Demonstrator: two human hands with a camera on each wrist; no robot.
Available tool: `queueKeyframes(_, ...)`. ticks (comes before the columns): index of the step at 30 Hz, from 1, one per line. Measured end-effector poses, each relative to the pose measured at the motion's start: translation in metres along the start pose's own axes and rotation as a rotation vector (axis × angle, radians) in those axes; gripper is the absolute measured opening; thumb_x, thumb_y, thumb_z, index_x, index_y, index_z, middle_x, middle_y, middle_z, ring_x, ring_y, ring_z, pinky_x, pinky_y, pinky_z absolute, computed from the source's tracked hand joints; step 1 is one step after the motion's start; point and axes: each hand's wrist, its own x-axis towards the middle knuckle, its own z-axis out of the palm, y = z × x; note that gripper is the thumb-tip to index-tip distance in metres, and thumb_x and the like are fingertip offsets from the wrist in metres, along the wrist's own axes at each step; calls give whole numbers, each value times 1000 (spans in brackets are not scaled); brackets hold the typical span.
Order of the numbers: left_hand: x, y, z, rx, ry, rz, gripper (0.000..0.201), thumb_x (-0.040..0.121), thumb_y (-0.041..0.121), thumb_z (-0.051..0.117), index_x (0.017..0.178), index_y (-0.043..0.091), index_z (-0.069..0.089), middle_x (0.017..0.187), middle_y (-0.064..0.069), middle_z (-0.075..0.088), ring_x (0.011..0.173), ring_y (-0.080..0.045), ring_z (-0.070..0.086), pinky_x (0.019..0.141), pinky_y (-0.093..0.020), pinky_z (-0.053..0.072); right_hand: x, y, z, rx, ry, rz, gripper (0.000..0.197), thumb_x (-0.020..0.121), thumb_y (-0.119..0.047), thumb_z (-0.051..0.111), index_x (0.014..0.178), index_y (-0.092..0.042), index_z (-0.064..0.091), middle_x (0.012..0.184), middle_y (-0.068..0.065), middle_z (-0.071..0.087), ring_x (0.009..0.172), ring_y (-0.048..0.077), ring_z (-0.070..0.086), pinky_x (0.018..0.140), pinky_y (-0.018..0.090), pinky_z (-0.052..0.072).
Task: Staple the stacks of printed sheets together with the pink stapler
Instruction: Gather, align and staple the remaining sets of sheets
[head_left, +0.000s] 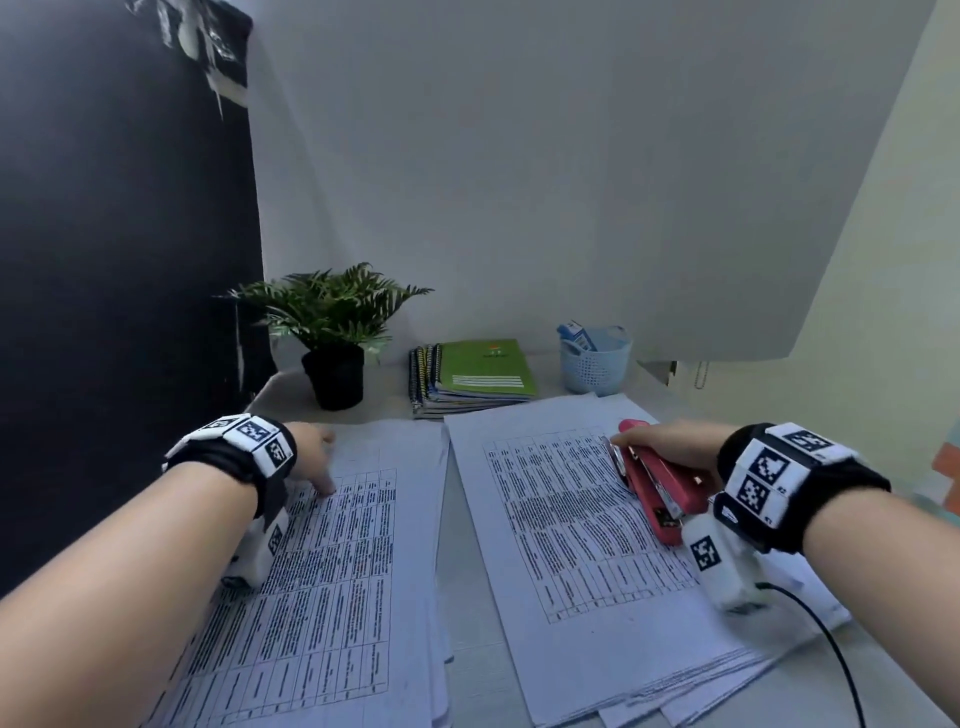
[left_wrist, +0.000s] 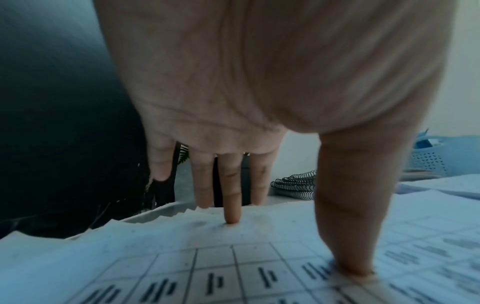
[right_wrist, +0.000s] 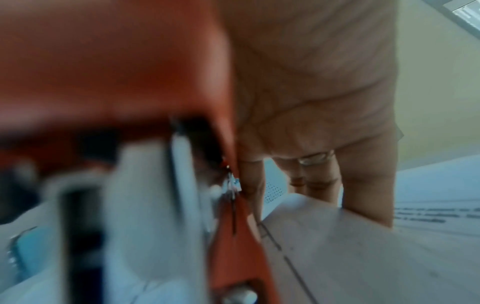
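Printed sheets lie in two stacks: left stack (head_left: 332, 561) at lower left of frame, left hand (head_left: 311, 457) spread on it, straight fingertips (left_wrist: 232, 218) pressing its top page. Right stack (head_left: 587, 540) at lower centre-right. Right hand (head_left: 670, 447) grips pink stapler (head_left: 660, 488) over its upper right corner.

– Where are the hands?
– Left hand (head_left: 311, 457) spread flat, straight fingers (left_wrist: 232, 197) and thumb pressing down.
– And the right?
– Right hand (head_left: 670, 449) reaches forward, fingers (right_wrist: 324, 181) curled in a grip.
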Motion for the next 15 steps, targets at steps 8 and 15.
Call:
queueKeyframes(8,9,13,-2,25,29,53,87,70,18,80,143,20,32,138,-4,43,122,-22,47,98,-29,44,2,0,2,-82,67,2,42,87,-49,57,93,-8,56,97,14,66,83,28,61,75,32,50)
queueKeyframes(15,5,1,-3,51,217,88,29,88,23,58,116,19,55,123,-4,53,110,-21,53,85,-25,41,-8,-6,8,-131,171,-98,47,88,-56,50,98,-10,54,93,7,59,85,20,53,78,27,36)
